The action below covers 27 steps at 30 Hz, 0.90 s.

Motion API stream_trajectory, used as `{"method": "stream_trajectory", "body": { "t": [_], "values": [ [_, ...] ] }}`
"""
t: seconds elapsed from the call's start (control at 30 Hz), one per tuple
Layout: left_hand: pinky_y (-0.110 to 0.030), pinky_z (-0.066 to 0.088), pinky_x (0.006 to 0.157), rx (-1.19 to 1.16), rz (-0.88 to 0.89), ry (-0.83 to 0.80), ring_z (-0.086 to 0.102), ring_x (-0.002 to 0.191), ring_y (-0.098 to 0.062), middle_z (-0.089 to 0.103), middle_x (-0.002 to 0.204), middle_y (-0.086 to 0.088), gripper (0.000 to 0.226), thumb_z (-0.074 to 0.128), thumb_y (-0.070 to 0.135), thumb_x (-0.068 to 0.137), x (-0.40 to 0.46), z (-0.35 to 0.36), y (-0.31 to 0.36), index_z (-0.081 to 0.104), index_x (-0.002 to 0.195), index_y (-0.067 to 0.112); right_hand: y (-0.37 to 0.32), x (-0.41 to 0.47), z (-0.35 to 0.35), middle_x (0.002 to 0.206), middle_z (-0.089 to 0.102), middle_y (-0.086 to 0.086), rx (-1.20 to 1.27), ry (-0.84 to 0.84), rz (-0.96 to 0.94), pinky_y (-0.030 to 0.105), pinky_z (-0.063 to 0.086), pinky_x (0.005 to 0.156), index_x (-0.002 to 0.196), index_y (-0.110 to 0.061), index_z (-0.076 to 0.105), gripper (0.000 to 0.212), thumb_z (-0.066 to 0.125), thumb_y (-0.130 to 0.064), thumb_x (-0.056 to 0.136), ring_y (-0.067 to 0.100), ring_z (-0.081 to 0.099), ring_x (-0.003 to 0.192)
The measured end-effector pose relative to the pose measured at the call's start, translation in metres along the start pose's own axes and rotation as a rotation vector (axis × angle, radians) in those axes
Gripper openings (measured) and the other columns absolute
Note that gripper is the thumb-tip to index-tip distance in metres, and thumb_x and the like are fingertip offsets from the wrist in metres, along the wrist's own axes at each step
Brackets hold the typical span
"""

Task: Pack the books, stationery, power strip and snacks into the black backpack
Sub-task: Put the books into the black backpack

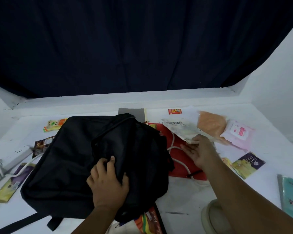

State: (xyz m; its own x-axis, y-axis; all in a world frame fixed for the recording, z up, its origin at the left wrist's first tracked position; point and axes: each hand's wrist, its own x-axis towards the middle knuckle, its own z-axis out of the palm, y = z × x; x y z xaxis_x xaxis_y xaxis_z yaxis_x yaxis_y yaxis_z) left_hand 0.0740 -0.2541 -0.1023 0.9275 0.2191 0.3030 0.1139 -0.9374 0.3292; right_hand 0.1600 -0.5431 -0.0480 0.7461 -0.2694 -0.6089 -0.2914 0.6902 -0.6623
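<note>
Left hand (108,181) fingers gripping black backpack (85,159) fabric | right hand (199,153) fingers pinching pale book (181,130) | white surface (181,196)

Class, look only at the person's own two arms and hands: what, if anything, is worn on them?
Both are bare. The left hand and right hand show no gloves, rings or watch, and both forearms are uncovered, with no sleeve reaching into view.

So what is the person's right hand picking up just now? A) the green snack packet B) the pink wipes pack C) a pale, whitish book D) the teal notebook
C: the right hand pinches the near corner of the pale, whitish book, right of the black fabric backpack.
</note>
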Motion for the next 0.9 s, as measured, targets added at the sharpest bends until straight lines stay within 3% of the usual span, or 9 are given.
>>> {"method": "stream_trajectory", "body": {
  "t": [0.07,0.13,0.2,0.3,0.43,0.57,0.67,0.77,0.9],
  "values": [
    [-0.056,0.04,0.089,0.001,-0.002,0.001,0.045,0.115,-0.035,0.049,0.126,-0.01,0.069,0.047,0.053,0.072,0.0,0.0,0.0,0.056,0.127,0.014,-0.001,-0.001,0.0,0.103,0.062,0.02,0.053,-0.051,0.026,0.046,0.062,0.068,0.12,-0.007,0.053,0.029,0.055,-0.012,0.092,0.034,0.066,0.087],
    [-0.056,0.039,0.09,0.003,-0.006,0.002,0.044,0.115,-0.035,0.048,0.126,-0.009,0.069,0.047,0.053,0.072,-0.001,0.0,0.0,0.056,0.128,0.014,0.0,0.002,0.001,0.108,0.064,0.021,0.026,-0.066,0.045,0.044,0.063,0.059,0.124,-0.008,0.052,0.028,0.057,-0.017,0.098,0.037,0.071,0.082],
    [-0.055,0.039,0.091,0.004,-0.013,0.01,0.044,0.117,-0.034,0.048,0.127,-0.009,0.069,0.048,0.053,0.072,-0.001,0.0,0.0,0.055,0.129,0.015,0.002,0.007,0.001,0.117,0.063,0.023,-0.014,-0.074,0.03,0.039,0.06,0.051,0.134,-0.006,0.046,0.032,0.05,-0.012,0.102,0.038,0.072,0.082],
    [-0.055,0.04,0.089,0.016,-0.019,0.015,0.044,0.116,-0.034,0.049,0.127,-0.009,0.07,0.048,0.053,0.071,-0.002,-0.001,0.001,0.056,0.13,0.015,0.005,0.011,0.0,0.13,0.059,0.019,-0.01,-0.022,-0.045,0.037,0.059,0.051,0.14,-0.013,0.044,0.04,0.043,-0.002,0.102,0.04,0.067,0.099],
    [-0.052,0.041,0.084,0.04,-0.017,0.029,0.045,0.114,-0.034,0.05,0.125,-0.01,0.071,0.048,0.054,0.07,-0.002,0.0,0.001,0.058,0.128,0.015,0.003,-0.011,-0.003,0.119,0.062,0.019,-0.07,-0.022,-0.167,0.034,0.06,0.053,0.128,-0.013,0.048,0.032,0.044,0.002,0.1,0.04,0.069,0.089],
    [-0.052,0.044,0.079,0.063,-0.022,0.016,0.046,0.111,-0.036,0.052,0.123,-0.01,0.069,0.047,0.055,0.072,-0.002,0.001,0.001,0.059,0.126,0.015,0.005,-0.035,-0.007,0.118,0.064,0.015,-0.175,-0.161,-0.29,0.035,0.058,0.054,0.13,-0.01,0.049,0.03,0.049,-0.003,0.1,0.041,0.067,0.096],
    [-0.053,0.049,0.074,0.028,-0.016,-0.006,0.052,0.105,-0.039,0.056,0.12,-0.012,0.055,0.051,0.045,0.081,0.0,-0.003,0.001,0.06,0.124,0.013,0.004,-0.054,-0.004,0.103,0.072,0.013,-0.331,-0.305,-0.316,0.037,0.058,0.052,0.117,-0.013,0.056,0.021,0.049,-0.003,0.1,0.036,0.07,0.083],
    [-0.044,0.05,0.078,-0.286,-0.124,0.052,0.058,0.099,-0.035,0.061,0.11,-0.011,0.029,0.064,0.017,0.093,0.009,-0.022,0.0,0.059,0.121,0.009,0.005,-0.07,0.001,0.089,0.076,0.013,-0.484,-0.459,-0.286,0.035,0.055,0.047,0.111,-0.015,0.06,0.023,0.046,0.0,0.1,0.038,0.071,0.068],
    [-0.034,0.047,0.069,-0.787,-0.45,0.085,0.064,0.09,-0.032,0.067,0.09,-0.006,0.007,0.06,0.015,0.099,0.032,-0.062,-0.018,0.063,0.105,0.018,0.008,-0.086,0.008,0.087,0.074,0.023,-0.685,-0.56,-0.217,0.035,0.055,0.047,0.112,-0.009,0.061,0.02,0.047,-0.001,0.1,0.042,0.069,0.064]
  ]
}}
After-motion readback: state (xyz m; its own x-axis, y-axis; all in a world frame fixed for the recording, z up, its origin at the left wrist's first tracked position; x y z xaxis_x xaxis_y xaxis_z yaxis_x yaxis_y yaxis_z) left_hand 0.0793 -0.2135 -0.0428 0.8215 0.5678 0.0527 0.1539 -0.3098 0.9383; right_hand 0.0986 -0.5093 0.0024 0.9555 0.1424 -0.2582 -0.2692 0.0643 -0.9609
